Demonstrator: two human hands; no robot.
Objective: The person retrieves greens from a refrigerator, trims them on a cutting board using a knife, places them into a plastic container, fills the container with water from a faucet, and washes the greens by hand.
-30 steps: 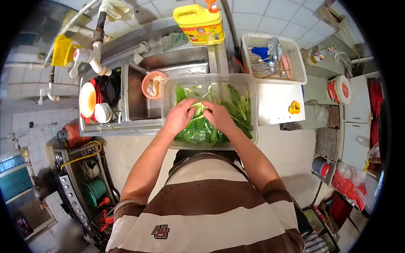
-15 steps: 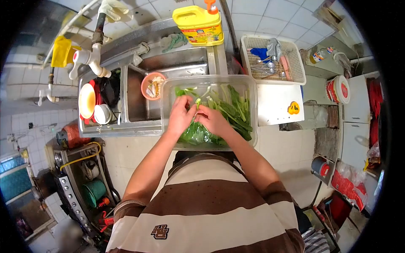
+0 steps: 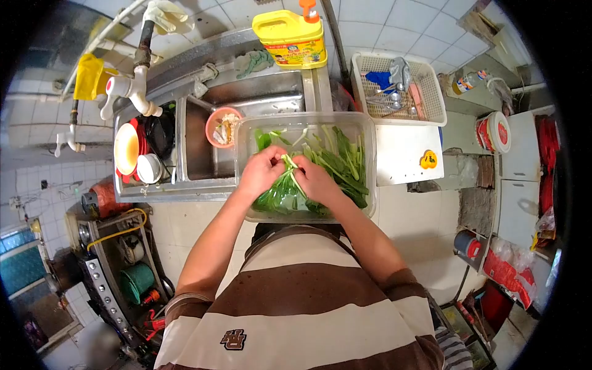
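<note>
A clear plastic tub [image 3: 369,148] holds leafy greens [image 3: 341,165], with long pale stems mostly toward its right side. Over the middle of the tub, my left hand [image 3: 261,171] pinches the pale end of a green. From the right, my right hand [image 3: 313,179] closes its fingers on the same stems, close to the left fingertips. Leaves hang down below both hands. Small loose pieces lie near the tub's far side.
Behind the tub is a steel sink [image 3: 253,92] with a pink bowl of scraps [image 3: 223,127]. A yellow jug [image 3: 291,41] stands at the back. Right of it are a white utensil basket [image 3: 399,89] and white board [image 3: 394,161]. A faucet [image 3: 132,92] overhangs dishes at left.
Both hands have lowered slightly toward me, and the fingers have shifted along the stems. Pale stems now show between the fingertips. The greens under the hands have moved a little.
</note>
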